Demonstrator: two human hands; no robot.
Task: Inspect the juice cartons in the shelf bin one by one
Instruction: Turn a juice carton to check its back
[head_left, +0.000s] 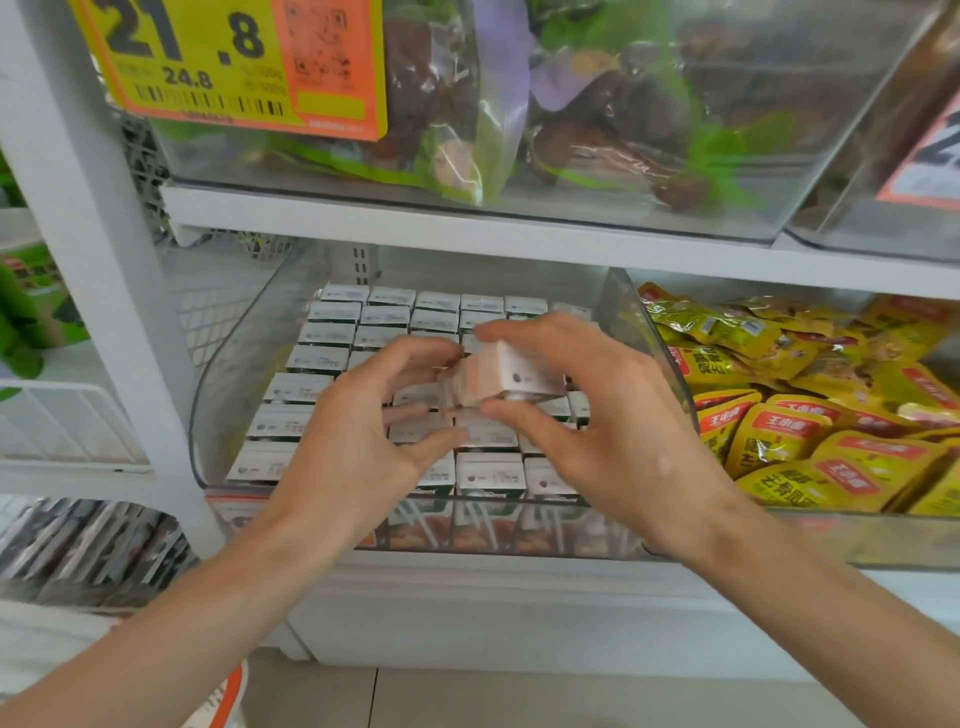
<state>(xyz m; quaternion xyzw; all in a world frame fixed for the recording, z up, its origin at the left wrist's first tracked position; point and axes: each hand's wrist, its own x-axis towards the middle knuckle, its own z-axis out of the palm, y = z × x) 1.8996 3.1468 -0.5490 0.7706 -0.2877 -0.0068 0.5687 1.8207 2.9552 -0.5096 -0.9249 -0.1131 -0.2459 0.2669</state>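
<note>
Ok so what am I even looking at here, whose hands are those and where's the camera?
There is no machine: a person wears one camera on the head, looking forward and down at their own bare hands. In front is a clear plastic shelf bin packed with rows of small white-topped juice cartons. The right hand and left hand hold one small orange-sided carton lifted above the rows. Right of the bin lie shiny yellow snack packets; above is a yellow-and-orange price tag.

We read "21.8" in big black figures and a smaller "24.8" below on the yellow price tag (208, 67) on the upper bin (753, 171), Chinese characters on the packets' (779, 441) red labels, and only blurred print on the cartons (322, 358).
</note>
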